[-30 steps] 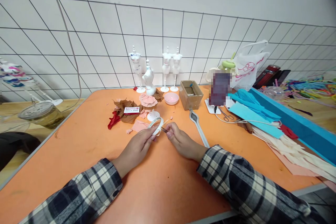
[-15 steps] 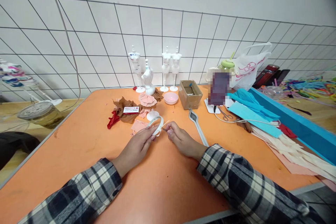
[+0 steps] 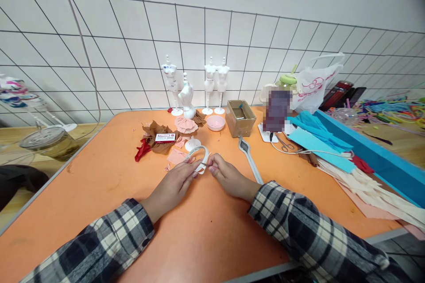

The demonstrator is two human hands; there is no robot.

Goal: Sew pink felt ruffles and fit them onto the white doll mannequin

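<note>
My left hand (image 3: pixel 175 181) is closed on a roll of white tape (image 3: pixel 206 152), which stands on edge over the table with its ring facing me. Close by on the right, my right hand (image 3: pixel 227 174) is pinched at the roll's near side. A thin dark strip (image 3: pixel 205 165) runs between the fingertips of both hands; its kind is too small to make out. Just behind the roll are a round white base (image 3: pixel 193 143) and a piece of pink crepe paper (image 3: pixel 176 156).
White mini mannequins (image 3: pixel 187 99) line the tiled wall. A pink bowl (image 3: pixel 215 123), a cardboard box (image 3: pixel 241 124) and a staple box (image 3: pixel 165 138) on brown paper lie beyond my hands. To the right are a grey strap-like tool (image 3: pixel 252 163), scissors (image 3: pixel 286 145), a phone (image 3: pixel 278 110) and coloured paper (image 3: pixel 308 143).
The tape roll has turned to show its ring more openly. My right fingertips are closer to it, and the pale strip end near them looks shorter.
</note>
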